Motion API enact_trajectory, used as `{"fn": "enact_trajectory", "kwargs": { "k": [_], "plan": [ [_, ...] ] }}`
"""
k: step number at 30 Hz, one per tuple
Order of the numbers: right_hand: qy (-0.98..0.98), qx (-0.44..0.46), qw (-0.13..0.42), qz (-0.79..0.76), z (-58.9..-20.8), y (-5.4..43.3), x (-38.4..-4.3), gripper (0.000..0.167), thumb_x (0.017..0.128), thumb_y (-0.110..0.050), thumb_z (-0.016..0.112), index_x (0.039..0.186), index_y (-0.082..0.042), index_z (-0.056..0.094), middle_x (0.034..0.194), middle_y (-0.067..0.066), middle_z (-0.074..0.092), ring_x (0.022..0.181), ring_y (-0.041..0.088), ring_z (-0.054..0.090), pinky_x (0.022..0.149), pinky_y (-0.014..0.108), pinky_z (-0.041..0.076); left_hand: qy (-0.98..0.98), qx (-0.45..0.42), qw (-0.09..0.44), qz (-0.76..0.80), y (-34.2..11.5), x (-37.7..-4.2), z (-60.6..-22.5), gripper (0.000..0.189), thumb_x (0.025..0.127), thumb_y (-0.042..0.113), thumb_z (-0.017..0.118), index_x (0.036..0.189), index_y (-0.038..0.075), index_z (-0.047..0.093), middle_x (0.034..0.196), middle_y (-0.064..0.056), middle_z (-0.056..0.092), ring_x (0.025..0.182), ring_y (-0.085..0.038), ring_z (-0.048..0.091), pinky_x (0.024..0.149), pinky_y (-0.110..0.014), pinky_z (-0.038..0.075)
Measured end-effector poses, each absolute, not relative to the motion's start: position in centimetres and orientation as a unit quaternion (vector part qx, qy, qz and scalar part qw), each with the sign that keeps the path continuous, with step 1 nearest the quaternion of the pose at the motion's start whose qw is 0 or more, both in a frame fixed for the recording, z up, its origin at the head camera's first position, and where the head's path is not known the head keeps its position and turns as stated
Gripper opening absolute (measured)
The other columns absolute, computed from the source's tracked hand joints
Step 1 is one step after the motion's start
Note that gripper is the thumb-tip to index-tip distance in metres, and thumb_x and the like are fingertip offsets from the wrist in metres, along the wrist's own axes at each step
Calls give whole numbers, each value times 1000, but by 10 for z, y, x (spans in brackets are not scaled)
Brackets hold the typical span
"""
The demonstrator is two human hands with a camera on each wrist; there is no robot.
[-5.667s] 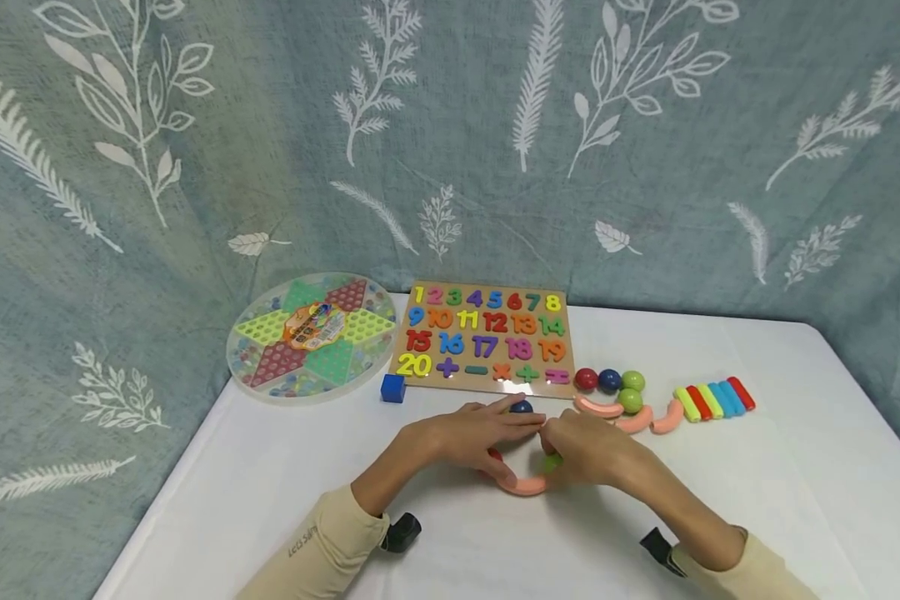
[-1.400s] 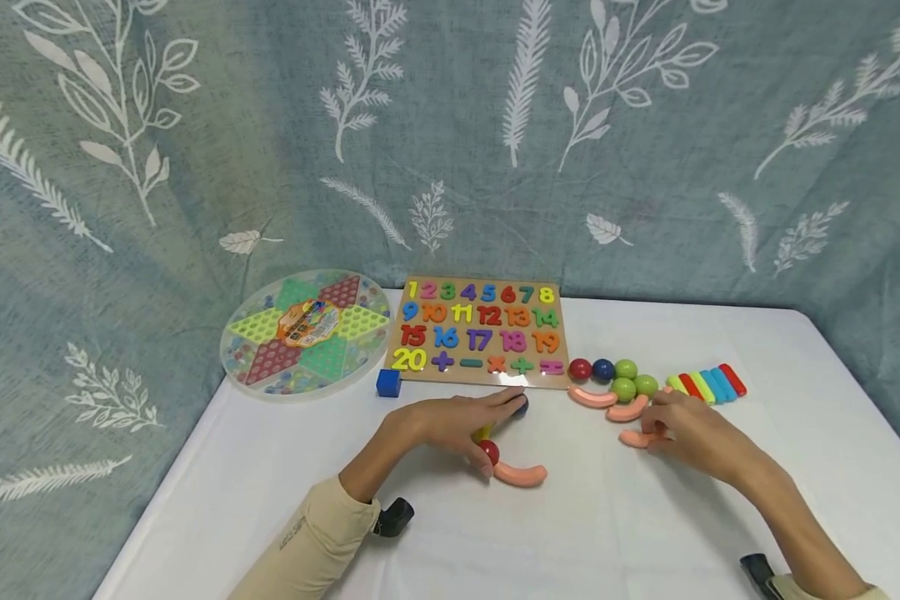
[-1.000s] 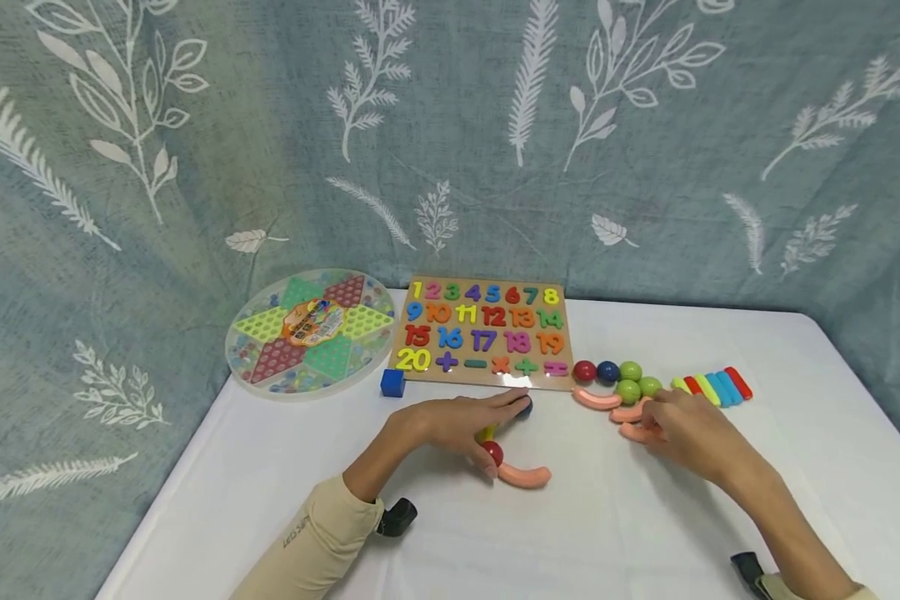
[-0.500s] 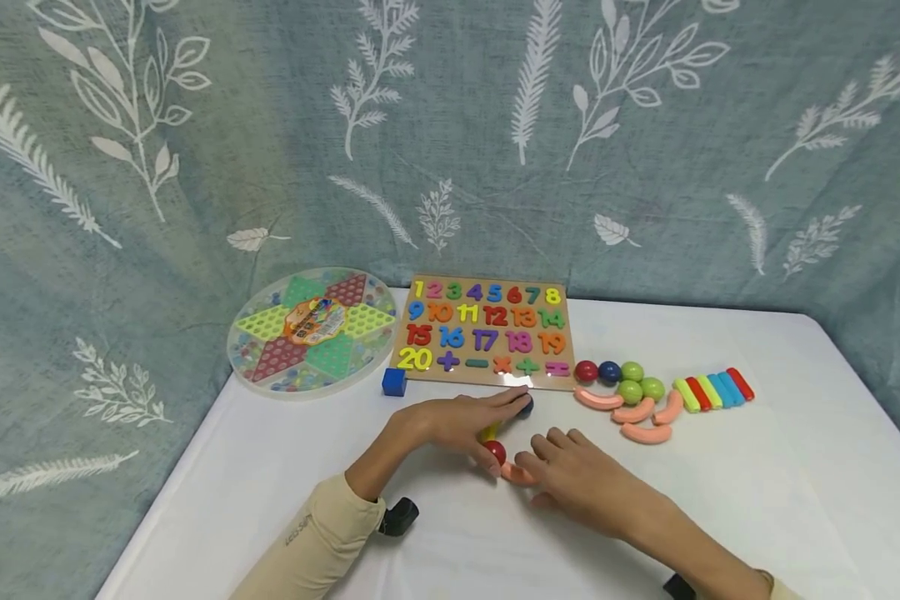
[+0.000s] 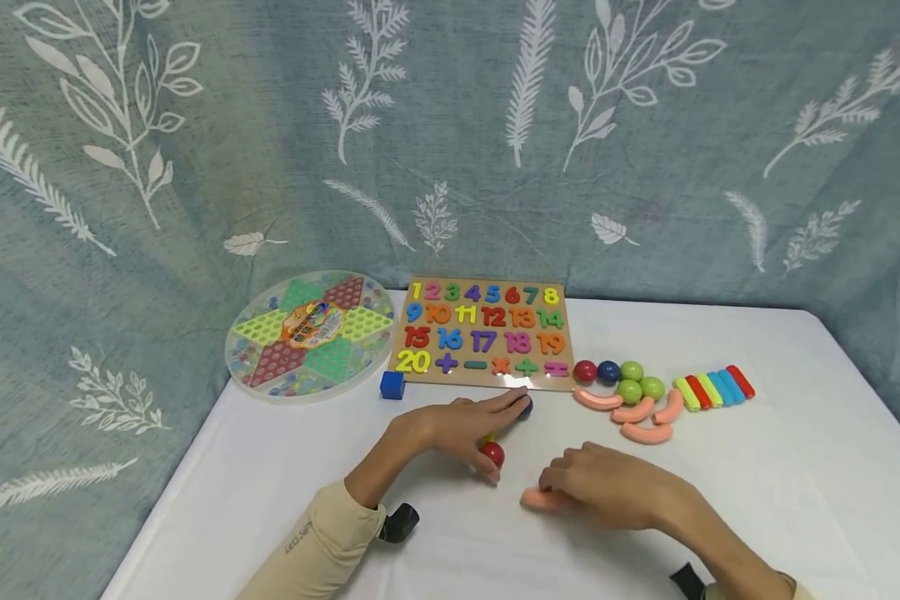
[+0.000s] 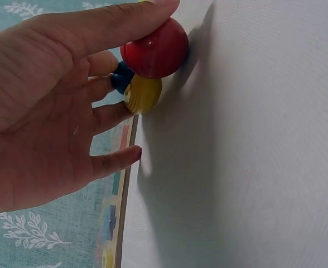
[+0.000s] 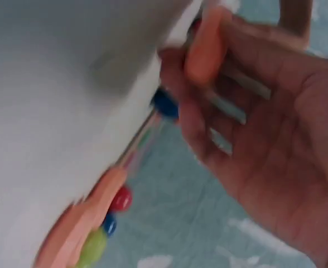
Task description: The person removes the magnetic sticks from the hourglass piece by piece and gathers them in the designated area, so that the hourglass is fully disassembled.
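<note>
In the head view my left hand (image 5: 450,425) lies with straight fingers over a small chain of a red ball (image 5: 492,454), a yellow rod and a dark blue ball (image 5: 524,408). The left wrist view shows the thumb along the red ball (image 6: 158,50), with the yellow rod (image 6: 143,94) and the blue ball (image 6: 121,78) under the fingers. My right hand (image 5: 607,492) pinches an orange curved piece (image 5: 534,499) just right of the red ball and apart from it. The right wrist view shows that piece (image 7: 206,47) between the thumb and fingertips.
On the white table (image 5: 757,500) a number puzzle board (image 5: 487,333) and a round checkers board (image 5: 311,333) lie at the back. A blue cube (image 5: 392,385) sits between them. Right of the puzzle are several balls (image 5: 618,379), orange curved pieces (image 5: 633,414) and coloured rods (image 5: 712,390).
My right hand came back from the pile at the right, took hold of the orange curved piece beside the red ball and drew it away towards me. The left hand stayed put.
</note>
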State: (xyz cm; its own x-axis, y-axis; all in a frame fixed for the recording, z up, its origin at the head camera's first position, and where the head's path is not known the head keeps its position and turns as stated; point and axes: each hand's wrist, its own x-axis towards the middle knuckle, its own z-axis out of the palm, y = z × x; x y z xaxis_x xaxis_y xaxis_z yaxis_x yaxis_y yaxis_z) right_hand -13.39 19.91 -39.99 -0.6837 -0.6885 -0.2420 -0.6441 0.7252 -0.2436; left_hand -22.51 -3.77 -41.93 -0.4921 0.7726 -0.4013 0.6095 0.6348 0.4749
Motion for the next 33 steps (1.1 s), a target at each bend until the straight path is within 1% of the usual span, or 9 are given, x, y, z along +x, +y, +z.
{"fn": "enact_trajectory", "kwargs": {
  "k": [3,5,8,12,15,19,22,26,33],
  "plan": [
    [944,-314,67,-69,-401,212,-136,2,99,-18,72,99,-19,73,92,-10,67,90,11,59,84,36,50,854,404,298,137,-40,-226,-420,109,92,43,79,169,20,5,179,4,-5,166,-16,9,131,-49,26],
    [957,-283,19,-58,-406,217,-138,6,98,-19,74,92,-17,72,90,-7,62,92,15,55,83,40,47,855,402,298,137,-42,-226,-420,109,92,43,79,169,20,5,179,4,-5,166,-16,9,131,-49,26],
    [967,-251,-10,-50,-415,221,-141,19,99,-22,73,81,-14,70,83,-4,56,91,20,50,80,41,40,854,401,301,139,-43,-226,-422,109,92,43,79,169,20,6,179,3,-4,166,-17,9,131,-49,26],
    [976,-208,-22,-64,-424,225,-145,26,100,-22,71,78,-9,71,76,-1,56,86,21,49,76,38,34,851,405,304,141,-42,-225,-422,109,93,43,79,169,20,5,179,2,-4,166,-18,8,131,-50,25],
    [980,-186,-52,-54,-427,226,-149,22,95,-19,77,81,-4,74,80,5,61,83,22,49,75,36,37,852,405,302,138,-40,-225,-421,109,93,44,78,169,21,4,179,3,-5,166,-17,7,132,-50,24],
    [984,-154,-86,-30,-427,226,-154,20,85,-15,86,79,0,75,85,12,58,82,24,44,69,32,36,852,402,303,143,-39,-226,-420,108,93,43,78,169,21,6,179,3,-4,166,-18,7,131,-49,25],
    [985,-139,-101,-30,-428,226,-156,20,82,-13,89,76,1,75,83,13,53,81,24,42,67,30,32,852,398,308,144,-39,-225,-420,108,93,43,79,169,21,6,179,3,-3,166,-18,7,131,-48,27],
    [981,-141,-128,-32,-429,227,-160,21,80,-10,89,84,5,76,83,15,52,81,26,42,68,32,32,856,394,305,137,-40,-225,-420,108,92,43,79,169,23,6,179,5,-3,166,-17,8,131,-47,27],
    [984,-139,-107,-31,-425,231,-159,31,79,-17,92,95,3,75,84,14,51,81,27,43,68,33,31,851,399,307,149,-39,-225,-419,108,92,41,80,169,22,7,179,4,-3,166,-17,9,130,-47,27]
  ]
}}
